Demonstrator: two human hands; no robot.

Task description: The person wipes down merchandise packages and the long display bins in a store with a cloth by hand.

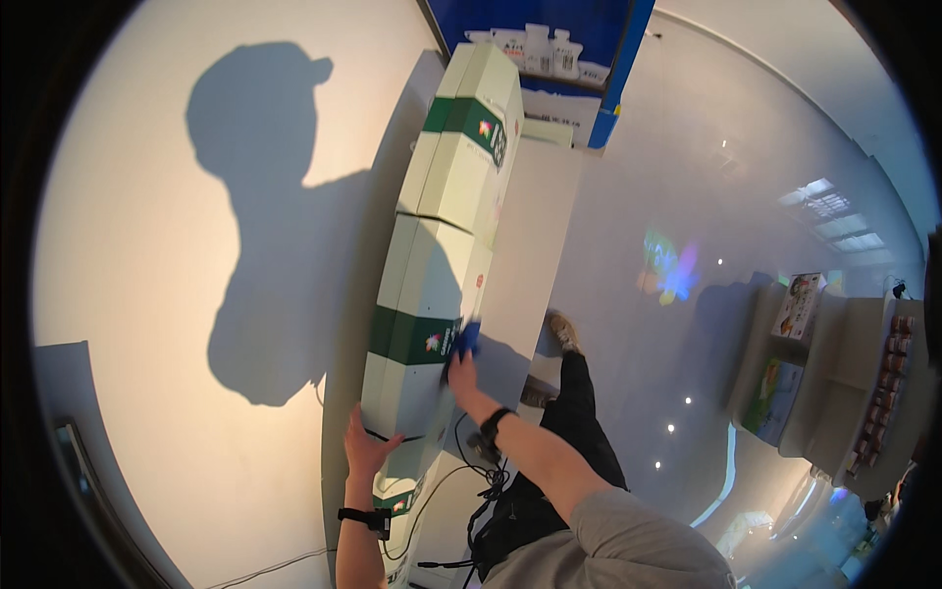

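Observation:
My right hand [464, 379] grips a blue cloth [469, 337] against the side of a white-and-green cardboard box [423, 280]. The cloth looks blurred and covers part of the box's printed band. My left hand [366, 445] rests with fingers spread at the near end of that box, by the dark seam with a nearer box [401, 471]. Its thumb points toward the seam. Beyond the middle box, a similar box [460, 162] stands in the same row along the wall.
The boxes stand on a pale ledge [541, 199]. Black cables [489, 486] tangle beside my legs. A blue display panel [537, 44] is at the far end. Across the floor [625, 221], a shelf unit [831, 383] holds cartons and rows of jars [883, 390]. The wall [147, 258] carries a shadow.

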